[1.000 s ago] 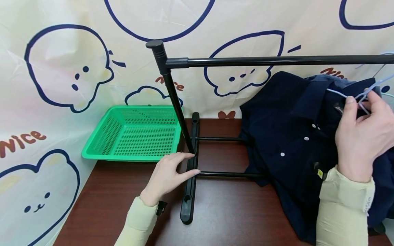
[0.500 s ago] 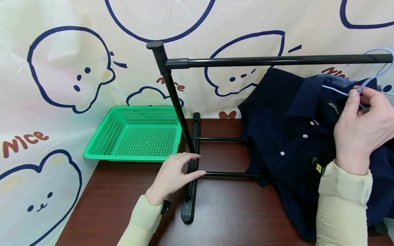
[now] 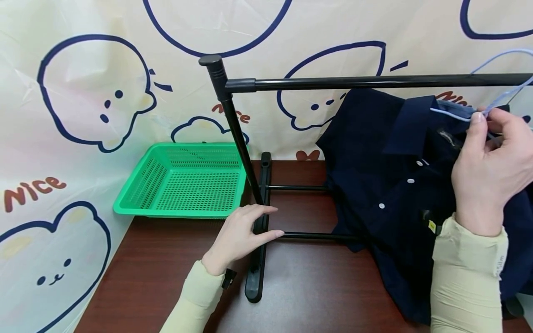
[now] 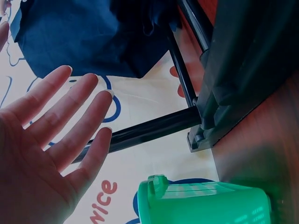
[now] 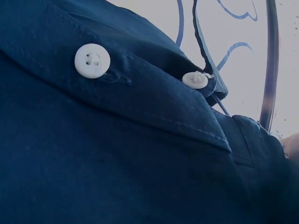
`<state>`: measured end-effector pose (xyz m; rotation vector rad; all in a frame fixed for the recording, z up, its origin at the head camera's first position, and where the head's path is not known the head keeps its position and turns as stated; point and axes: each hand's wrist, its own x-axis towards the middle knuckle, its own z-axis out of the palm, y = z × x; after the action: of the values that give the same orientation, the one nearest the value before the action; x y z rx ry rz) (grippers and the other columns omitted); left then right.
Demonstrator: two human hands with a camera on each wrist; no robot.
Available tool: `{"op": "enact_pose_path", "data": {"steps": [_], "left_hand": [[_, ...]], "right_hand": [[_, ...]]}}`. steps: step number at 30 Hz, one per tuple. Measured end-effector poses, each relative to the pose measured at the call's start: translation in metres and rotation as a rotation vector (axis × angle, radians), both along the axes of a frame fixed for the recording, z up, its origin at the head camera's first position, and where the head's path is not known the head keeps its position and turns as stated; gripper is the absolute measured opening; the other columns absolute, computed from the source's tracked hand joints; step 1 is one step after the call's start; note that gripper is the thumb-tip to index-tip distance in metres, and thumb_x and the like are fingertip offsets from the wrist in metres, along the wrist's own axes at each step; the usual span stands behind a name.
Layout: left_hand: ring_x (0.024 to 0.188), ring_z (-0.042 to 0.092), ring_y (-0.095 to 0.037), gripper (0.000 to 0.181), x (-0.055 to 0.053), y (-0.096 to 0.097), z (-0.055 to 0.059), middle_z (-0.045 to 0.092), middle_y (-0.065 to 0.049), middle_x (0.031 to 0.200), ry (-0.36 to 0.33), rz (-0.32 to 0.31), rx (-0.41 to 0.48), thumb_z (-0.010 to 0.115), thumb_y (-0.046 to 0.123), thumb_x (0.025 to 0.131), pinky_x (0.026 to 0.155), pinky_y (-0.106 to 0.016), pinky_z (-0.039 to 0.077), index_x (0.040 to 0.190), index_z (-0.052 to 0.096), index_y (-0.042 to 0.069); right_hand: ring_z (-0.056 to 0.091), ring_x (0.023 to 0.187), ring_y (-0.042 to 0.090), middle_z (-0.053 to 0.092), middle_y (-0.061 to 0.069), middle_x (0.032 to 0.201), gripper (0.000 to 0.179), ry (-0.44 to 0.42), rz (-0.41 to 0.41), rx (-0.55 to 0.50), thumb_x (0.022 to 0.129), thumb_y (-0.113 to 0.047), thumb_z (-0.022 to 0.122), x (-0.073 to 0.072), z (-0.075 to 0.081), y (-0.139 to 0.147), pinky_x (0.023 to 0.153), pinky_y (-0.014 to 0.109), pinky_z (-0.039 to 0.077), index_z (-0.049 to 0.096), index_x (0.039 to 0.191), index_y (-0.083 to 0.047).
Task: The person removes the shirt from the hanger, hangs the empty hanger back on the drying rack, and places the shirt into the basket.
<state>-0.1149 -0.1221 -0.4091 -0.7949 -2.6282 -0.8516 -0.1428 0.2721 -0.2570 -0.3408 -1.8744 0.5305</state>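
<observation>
A navy button-up shirt (image 3: 374, 185) hangs on a light blue hanger (image 3: 449, 114) at the right of the head view. My right hand (image 3: 487, 171) pinches the hanger at the base of its hook, just under the black rail (image 3: 374, 83). The hook arches above the rail, partly cut off by the frame edge. White buttons (image 5: 92, 60) fill part of the right wrist view. My left hand (image 3: 237, 236) is beside the rack's foot (image 3: 254, 277), fingers extended and holding nothing; its palm faces the left wrist camera.
A green plastic basket (image 3: 179, 214) stands at the back left of the brown table (image 3: 316, 286). The rack's slanted post (image 3: 239, 138) rises between the basket and the shirt. Low crossbars (image 3: 308, 236) run from the foot toward the shirt. A patterned cloth (image 3: 104, 185) covers the wall behind.
My right hand has raised the hanger slightly, and the shirt's collar and shoulder have shifted up and left. The hook now reaches higher over the rail. My left hand has drifted slightly right.
</observation>
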Motion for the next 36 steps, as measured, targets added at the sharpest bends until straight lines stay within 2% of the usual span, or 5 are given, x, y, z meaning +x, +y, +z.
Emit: {"op": "enact_pose_path", "data": {"steps": [14, 22, 26, 32, 36], "left_hand": [[0.111, 0.049, -0.002, 0.061, -0.005, 0.007, 0.004, 0.054, 0.017, 0.123, 0.014, -0.022, -0.008, 0.059, 0.065, 0.079, 0.092, -0.028, 0.039, 0.128, 0.057, 0.028], [0.135, 0.021, -0.006, 0.094, -0.011, 0.014, 0.006, 0.016, 0.013, 0.153, -0.043, -0.025, 0.034, 0.059, 0.068, 0.076, 0.104, -0.037, 0.029, 0.150, 0.016, 0.029], [0.139, 0.010, -0.008, 0.107, -0.016, 0.019, 0.009, 0.001, 0.011, 0.155, -0.046, -0.030, 0.078, 0.062, 0.067, 0.074, 0.107, -0.036, 0.021, 0.151, 0.001, 0.025], [0.138, 0.016, -0.011, 0.133, -0.019, 0.028, 0.009, -0.009, 0.005, 0.155, -0.098, -0.036, 0.209, 0.074, 0.065, 0.062, 0.106, -0.037, 0.024, 0.148, -0.016, 0.019], [0.140, 0.004, -0.015, 0.148, -0.015, 0.034, 0.015, -0.014, 0.003, 0.155, -0.108, -0.059, 0.270, 0.081, 0.063, 0.052, 0.108, -0.040, 0.018, 0.145, -0.024, 0.015]], "right_hand": [[0.036, 0.075, -0.011, 0.057, -0.022, 0.103, 0.029, 0.009, 0.140, -0.041, 0.096, -0.038, 0.047, 0.020, 0.016, -0.017, 0.067, 0.014, 0.030, 0.065, 0.117, -0.027], [0.047, 0.076, -0.009, 0.060, -0.019, 0.095, 0.025, 0.039, 0.266, -0.108, 0.095, -0.032, 0.054, 0.037, 0.024, -0.027, 0.063, 0.014, 0.030, 0.066, 0.115, -0.023], [0.052, 0.074, -0.003, 0.067, -0.003, 0.093, 0.022, 0.126, 0.394, -0.134, 0.093, -0.022, 0.060, 0.042, 0.026, -0.029, 0.061, 0.014, 0.029, 0.069, 0.110, -0.012], [0.062, 0.075, 0.013, 0.065, 0.019, 0.104, 0.017, 0.259, 0.705, -0.333, 0.088, -0.001, 0.062, 0.046, 0.027, -0.035, 0.066, 0.017, 0.039, 0.063, 0.102, 0.008], [0.058, 0.066, 0.018, 0.064, 0.024, 0.100, 0.016, 0.310, 0.859, -0.429, 0.086, 0.004, 0.062, 0.046, 0.028, -0.041, 0.061, 0.018, 0.038, 0.061, 0.098, 0.014]]}}
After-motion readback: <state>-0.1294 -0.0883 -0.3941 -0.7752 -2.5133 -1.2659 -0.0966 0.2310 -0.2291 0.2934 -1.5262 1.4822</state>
